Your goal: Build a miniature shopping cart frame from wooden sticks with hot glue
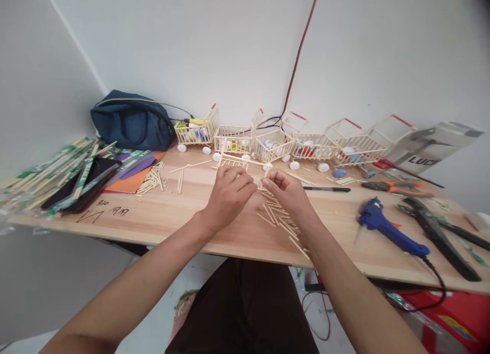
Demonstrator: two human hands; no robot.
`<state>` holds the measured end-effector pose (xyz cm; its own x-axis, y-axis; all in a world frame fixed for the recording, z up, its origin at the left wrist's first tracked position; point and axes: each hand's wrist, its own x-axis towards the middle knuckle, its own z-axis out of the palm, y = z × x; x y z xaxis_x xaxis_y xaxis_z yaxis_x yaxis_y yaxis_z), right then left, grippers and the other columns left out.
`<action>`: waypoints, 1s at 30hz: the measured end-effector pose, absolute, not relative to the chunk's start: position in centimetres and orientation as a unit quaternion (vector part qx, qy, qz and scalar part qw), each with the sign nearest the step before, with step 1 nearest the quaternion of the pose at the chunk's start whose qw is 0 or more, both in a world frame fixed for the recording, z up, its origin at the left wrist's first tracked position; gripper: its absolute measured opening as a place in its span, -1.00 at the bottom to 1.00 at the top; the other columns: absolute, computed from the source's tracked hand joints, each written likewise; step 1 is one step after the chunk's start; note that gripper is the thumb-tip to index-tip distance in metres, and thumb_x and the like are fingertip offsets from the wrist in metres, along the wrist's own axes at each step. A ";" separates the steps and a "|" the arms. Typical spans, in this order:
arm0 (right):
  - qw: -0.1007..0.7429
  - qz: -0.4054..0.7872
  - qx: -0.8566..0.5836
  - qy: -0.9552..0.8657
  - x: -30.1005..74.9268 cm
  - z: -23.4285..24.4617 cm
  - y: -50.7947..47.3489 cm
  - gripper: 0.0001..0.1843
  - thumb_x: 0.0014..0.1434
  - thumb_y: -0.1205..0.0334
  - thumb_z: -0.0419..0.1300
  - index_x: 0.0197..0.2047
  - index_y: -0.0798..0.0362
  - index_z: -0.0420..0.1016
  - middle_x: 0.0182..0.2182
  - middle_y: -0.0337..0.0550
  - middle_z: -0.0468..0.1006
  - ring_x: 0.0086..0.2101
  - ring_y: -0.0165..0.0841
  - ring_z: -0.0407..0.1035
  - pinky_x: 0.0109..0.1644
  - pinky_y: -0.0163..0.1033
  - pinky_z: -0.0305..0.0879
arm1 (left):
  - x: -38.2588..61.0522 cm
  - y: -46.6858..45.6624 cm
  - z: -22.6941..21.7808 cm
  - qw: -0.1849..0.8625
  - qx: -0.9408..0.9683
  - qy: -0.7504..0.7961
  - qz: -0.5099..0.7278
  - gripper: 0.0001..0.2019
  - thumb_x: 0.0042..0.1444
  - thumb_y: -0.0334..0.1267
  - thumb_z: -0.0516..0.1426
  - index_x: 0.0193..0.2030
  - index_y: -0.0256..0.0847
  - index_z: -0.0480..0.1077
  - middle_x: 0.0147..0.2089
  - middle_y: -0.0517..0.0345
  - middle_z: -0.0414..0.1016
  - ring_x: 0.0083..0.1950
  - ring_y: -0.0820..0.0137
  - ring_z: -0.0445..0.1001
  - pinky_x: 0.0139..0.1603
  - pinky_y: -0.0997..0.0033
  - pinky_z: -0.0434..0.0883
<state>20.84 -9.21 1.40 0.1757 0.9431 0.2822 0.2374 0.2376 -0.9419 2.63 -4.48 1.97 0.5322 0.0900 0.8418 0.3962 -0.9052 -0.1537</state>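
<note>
My left hand (229,193) and my right hand (285,190) rest close together over the middle of the wooden table (214,226). Both have their fingers curled in a pinch. Thin wooden sticks (277,213) lie scattered under and in front of my right hand. Each hand seems to pinch a small stick, though the piece is too small to name. Just beyond my left hand lies a flat panel of glued sticks (233,162).
A row of small stick-built carts (275,142) with white wheels lines the wall. A blue bag (132,121) sits far left, above packs of chopsticks (49,167). A blue glue gun (386,226), pliers (398,186) and black cutters (440,236) lie at the right.
</note>
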 end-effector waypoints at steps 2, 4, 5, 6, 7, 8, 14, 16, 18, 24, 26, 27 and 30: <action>0.557 0.324 -0.527 -0.554 20.8 1.4 -9.2 -0.54 -0.03 -0.22 0.33 -0.38 0.00 0.37 -0.50 -0.28 0.35 -0.47 -0.41 0.20 -0.37 -0.25 0.12 | 2.6 -4.5 2.0 0.165 -0.859 -0.140 -0.463 -0.88 0.26 -0.40 0.14 -0.32 -0.18 0.44 -0.31 0.18 0.56 -0.09 0.33 0.38 -0.02 0.20 0.23; 0.558 0.327 -0.524 -0.554 20.8 1.4 -9.2 -0.54 -0.03 -0.21 0.34 -0.38 0.00 0.37 -0.50 -0.28 0.35 -0.47 -0.40 0.20 -0.37 -0.25 0.12 | 2.6 -4.4 1.9 0.163 -0.861 -0.142 -0.461 -0.88 0.26 -0.39 0.14 -0.31 -0.17 0.45 -0.31 0.18 0.55 -0.08 0.33 0.38 -0.01 0.20 0.23; 0.558 0.328 -0.524 -0.554 20.8 1.4 -9.2 -0.54 -0.02 -0.21 0.34 -0.38 0.00 0.37 -0.50 -0.28 0.35 -0.46 -0.40 0.20 -0.37 -0.25 0.13 | 2.6 -4.4 1.9 0.162 -0.861 -0.143 -0.460 -0.88 0.26 -0.39 0.14 -0.31 -0.17 0.45 -0.31 0.18 0.55 -0.08 0.33 0.38 -0.01 0.21 0.23; 0.558 0.327 -0.524 -0.554 20.8 1.5 -9.2 -0.55 -0.02 -0.21 0.34 -0.38 0.00 0.37 -0.50 -0.28 0.35 -0.46 -0.40 0.20 -0.37 -0.25 0.12 | 2.6 -4.4 1.9 0.161 -0.862 -0.144 -0.459 -0.88 0.26 -0.39 0.14 -0.31 -0.17 0.45 -0.31 0.18 0.55 -0.08 0.33 0.38 -0.01 0.20 0.22; 0.558 0.327 -0.524 -0.555 20.7 1.5 -9.3 -0.55 -0.02 -0.21 0.33 -0.38 0.00 0.37 -0.51 -0.28 0.35 -0.47 -0.40 0.19 -0.37 -0.25 0.12 | 2.6 -4.4 1.9 0.161 -0.861 -0.144 -0.460 -0.87 0.26 -0.40 0.14 -0.31 -0.17 0.45 -0.31 0.18 0.56 -0.08 0.33 0.39 -0.01 0.20 0.22; 0.558 0.327 -0.523 -0.555 20.7 1.5 -9.3 -0.55 -0.02 -0.21 0.33 -0.39 0.00 0.37 -0.51 -0.28 0.35 -0.47 -0.40 0.19 -0.37 -0.25 0.12 | 2.6 -4.4 1.9 0.161 -0.861 -0.144 -0.460 -0.87 0.26 -0.40 0.14 -0.31 -0.17 0.45 -0.30 0.18 0.56 -0.08 0.33 0.39 -0.01 0.21 0.22; 0.565 0.331 -0.521 -0.547 20.8 1.4 -9.3 -0.54 -0.03 -0.20 0.35 -0.39 0.01 0.38 -0.51 -0.29 0.34 -0.47 -0.42 0.18 -0.38 -0.26 0.11 | 2.6 -4.5 1.9 0.166 -0.859 -0.142 -0.463 -0.88 0.26 -0.39 0.14 -0.31 -0.17 0.45 -0.30 0.18 0.56 -0.09 0.32 0.39 -0.01 0.22 0.22; 0.565 0.329 -0.521 -0.549 20.8 1.4 -9.3 -0.55 -0.02 -0.20 0.35 -0.39 0.01 0.38 -0.51 -0.29 0.35 -0.47 -0.42 0.18 -0.38 -0.27 0.11 | 2.6 -4.5 2.0 0.166 -0.859 -0.138 -0.465 -0.89 0.25 -0.40 0.15 -0.31 -0.18 0.44 -0.31 0.18 0.55 -0.09 0.33 0.38 -0.02 0.22 0.22; 0.564 0.325 -0.521 -0.552 20.8 1.4 -9.3 -0.54 -0.03 -0.21 0.35 -0.39 0.01 0.38 -0.50 -0.29 0.36 -0.46 -0.42 0.20 -0.37 -0.27 0.12 | 2.6 -4.5 2.0 0.167 -0.858 -0.137 -0.466 -0.89 0.25 -0.41 0.15 -0.31 -0.19 0.44 -0.30 0.18 0.55 -0.09 0.33 0.38 -0.02 0.22 0.22; 0.559 0.330 -0.527 -0.549 20.8 1.4 -9.3 -0.53 -0.04 -0.22 0.35 -0.39 0.02 0.37 -0.51 -0.30 0.34 -0.47 -0.43 0.19 -0.37 -0.27 0.11 | 2.6 -4.4 1.9 0.164 -0.861 -0.140 -0.460 -0.89 0.25 -0.40 0.14 -0.30 -0.19 0.45 -0.29 0.18 0.57 -0.08 0.33 0.38 -0.01 0.22 0.21; 0.557 0.332 -0.528 -0.548 20.8 1.4 -9.3 -0.53 -0.04 -0.21 0.35 -0.39 0.02 0.37 -0.51 -0.30 0.34 -0.47 -0.43 0.19 -0.37 -0.27 0.11 | 2.6 -4.4 1.9 0.165 -0.861 -0.143 -0.459 -0.89 0.26 -0.40 0.14 -0.30 -0.18 0.45 -0.29 0.18 0.57 -0.08 0.33 0.39 -0.01 0.22 0.21; 0.557 0.332 -0.529 -0.547 20.8 1.5 -9.3 -0.53 -0.04 -0.21 0.35 -0.39 0.02 0.37 -0.51 -0.30 0.34 -0.47 -0.43 0.19 -0.37 -0.27 0.11 | 2.5 -4.4 1.9 0.166 -0.861 -0.144 -0.458 -0.89 0.26 -0.40 0.14 -0.30 -0.18 0.45 -0.29 0.18 0.57 -0.08 0.33 0.39 0.00 0.22 0.22; 0.555 0.332 -0.529 -0.550 20.7 1.6 -9.3 -0.53 -0.04 -0.22 0.34 -0.40 0.01 0.37 -0.51 -0.30 0.33 -0.47 -0.42 0.18 -0.36 -0.26 0.10 | 2.5 -4.4 1.8 0.164 -0.862 -0.143 -0.457 -0.90 0.25 -0.40 0.15 -0.29 -0.18 0.45 -0.28 0.18 0.57 -0.07 0.32 0.40 0.01 0.21 0.22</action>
